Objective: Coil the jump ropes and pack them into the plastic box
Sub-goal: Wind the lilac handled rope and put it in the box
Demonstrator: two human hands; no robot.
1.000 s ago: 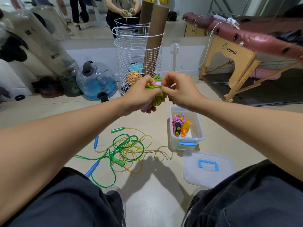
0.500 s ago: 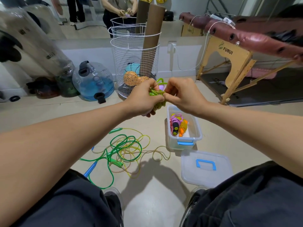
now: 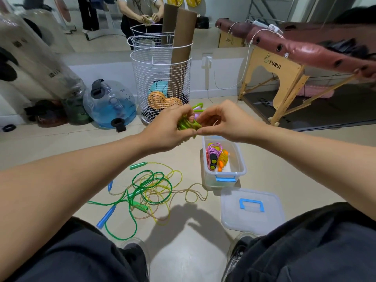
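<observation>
Both hands meet in mid-air above the floor. The left hand (image 3: pixel 165 129) curls round a coiled lime-green jump rope (image 3: pixel 188 125), and the right hand (image 3: pixel 221 121) pinches it at the coil's right side. Just below, nearer and right, the clear plastic box (image 3: pixel 240 159) holds pink and orange coiled ropes (image 3: pixel 215 155). Loose green and yellow ropes (image 3: pixel 150 188) lie tangled left of it.

A white wire basket (image 3: pixel 160 78) stands on the floor against the wall, holding two tall cardboard tubes (image 3: pixel 180 47) and some balls. To its left sits a clear water jug (image 3: pixel 110 102) with blue liquid. A folded massage table (image 3: pixel 284 64), its wood panel marked FURUI, stands at the right.
</observation>
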